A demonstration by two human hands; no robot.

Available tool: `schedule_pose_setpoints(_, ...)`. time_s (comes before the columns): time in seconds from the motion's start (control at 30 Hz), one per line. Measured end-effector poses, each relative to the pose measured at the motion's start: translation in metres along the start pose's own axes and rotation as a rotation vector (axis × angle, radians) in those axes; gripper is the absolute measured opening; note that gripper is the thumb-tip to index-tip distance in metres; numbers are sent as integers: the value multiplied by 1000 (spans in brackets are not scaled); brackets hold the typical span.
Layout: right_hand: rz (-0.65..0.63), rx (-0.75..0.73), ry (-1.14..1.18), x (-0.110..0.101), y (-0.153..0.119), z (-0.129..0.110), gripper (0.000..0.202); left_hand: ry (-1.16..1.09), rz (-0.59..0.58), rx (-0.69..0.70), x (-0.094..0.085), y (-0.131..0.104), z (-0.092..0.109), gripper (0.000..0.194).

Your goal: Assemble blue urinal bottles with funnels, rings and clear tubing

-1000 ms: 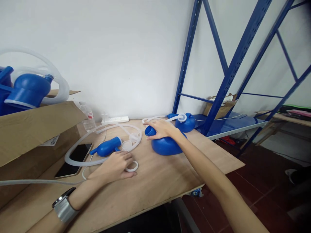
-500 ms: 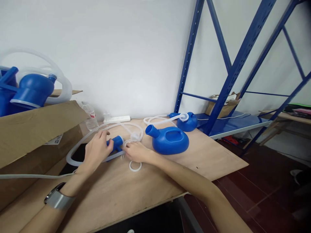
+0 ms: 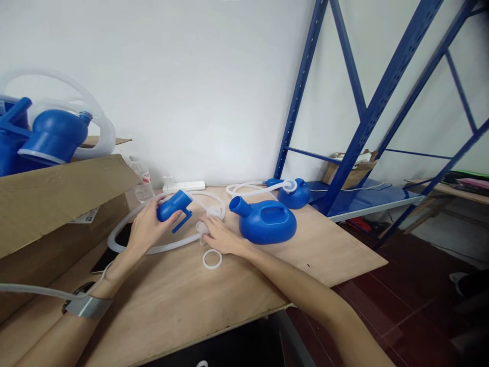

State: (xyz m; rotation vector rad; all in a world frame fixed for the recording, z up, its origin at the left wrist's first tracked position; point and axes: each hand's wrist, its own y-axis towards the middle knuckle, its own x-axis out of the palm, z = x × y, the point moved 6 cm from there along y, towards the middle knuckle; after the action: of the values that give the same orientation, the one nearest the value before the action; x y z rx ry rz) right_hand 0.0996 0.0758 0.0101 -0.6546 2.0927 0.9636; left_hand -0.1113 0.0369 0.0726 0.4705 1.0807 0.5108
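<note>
My left hand (image 3: 147, 224) is closed around a blue cup-shaped urinal piece (image 3: 173, 205) with a side handle, raised above the table and tilted to the right. My right hand (image 3: 218, 235) has its fingers pinched on a small translucent round plastic piece (image 3: 201, 228), partly hidden by the fingers. Beside it runs a translucent hose (image 3: 168, 249) that loops across the table. Just below my right hand lies a white ring (image 3: 212, 259). A blue urinal bottle (image 3: 267, 224) with a handle and open spout stands to the right of that hand.
A cardboard box (image 3: 69, 204) at left holds several blue pieces (image 3: 61, 135) and hoses. A second blue bottle (image 3: 296, 193) with a hose stands further back. A power strip (image 3: 185, 186) and a plastic bottle (image 3: 141, 178) are by the wall. A blue shelf frame (image 3: 367, 122) rises at right.
My left hand has lifted the blue cup-shaped piece and turned it, so its handle now shows. My right hand stays near its place, with the translucent piece now visible at its fingers.
</note>
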Motion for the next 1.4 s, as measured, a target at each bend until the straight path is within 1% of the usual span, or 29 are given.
schedule_pose_setpoints(0.07,171,69,163,-13,2,0,56,-32,76,156,-6,-4,13,69)
schedule_pose_setpoints(0.1,255,71,225,-21,2,-2,56,-34,94,231,-7,-7,19,67)
schedule_pose_setpoints(0.13,327,49,262,-29,2,-6,50,-30,106,299,-7,-10,25,64)
schedule_pose_setpoints(0.2,406,-23,266,-42,3,-16,30,-12,131,409,-6,-18,35,59)
schedule_pose_setpoints(0.23,418,-50,252,-46,4,-21,22,2,148,447,-6,-22,38,57)
schedule_pose_setpoints(0.27,419,-64,246,-49,4,-23,22,23,162,476,-5,-25,40,56)
schedule_pose_setpoints(0.37,385,-62,326,-51,6,-26,40,99,170,536,-2,-32,43,57)
schedule_pose_setpoints(0.47,334,-38,435,-49,6,-28,49,124,113,556,2,-35,45,65)
schedule_pose_setpoints(0.57,313,-25,474,-52,6,-30,55,82,38,506,4,-34,47,71)
schedule_pose_setpoints(0.7,230,-24,501,-57,7,-32,59,-8,-102,427,7,-29,46,64)
schedule_pose_setpoints(0.73,229,-17,529,-59,7,-31,60,-38,-135,408,7,-27,43,63)
schedule_pose_setpoints(0.8,291,6,642,-65,7,-27,62,-97,-167,358,6,-23,36,62)
schedule_pose_setpoints(0.87,350,1,747,-68,6,-24,63,-130,-152,307,2,-19,28,61)
schedule_pose_setpoints(0.9,347,-18,750,-68,5,-24,63,-138,-137,286,0,-17,26,61)
schedule_pose_setpoints(0.97,281,-82,624,-61,2,-28,57,-138,-114,252,-4,-14,23,62)
schedule_pose_setpoints(1.03,193,-154,379,-48,-1,-33,50,-120,-104,201,-5,-10,23,65)
schedule_pose_setpoints(1.07,148,-180,247,-40,-3,-34,48,-93,-101,153,-4,-8,20,67)
schedule_pose_setpoints(1.13,62,-205,25,-25,-5,-34,45,-1,-119,5,0,-3,10,72)
schedule_pose_setpoints(1.2,11,-195,-104,-16,-7,-31,44,107,-208,-154,10,-1,-7,80)
schedule_pose_setpoints(1.27,-8,-181,-167,-13,-8,-27,42,173,-353,-250,23,-1,-24,87)
schedule_pose_setpoints(1.33,-17,-166,-206,-11,-9,-24,40,181,-472,-261,35,-2,-35,88)
schedule_pose_setpoints(1.37,-14,-148,-216,-11,-9,-23,39,176,-495,-243,38,-2,-37,86)
schedule_pose_setpoints(1.4,-4,-124,-213,-12,-9,-20,37,172,-491,-213,39,-2,-36,83)
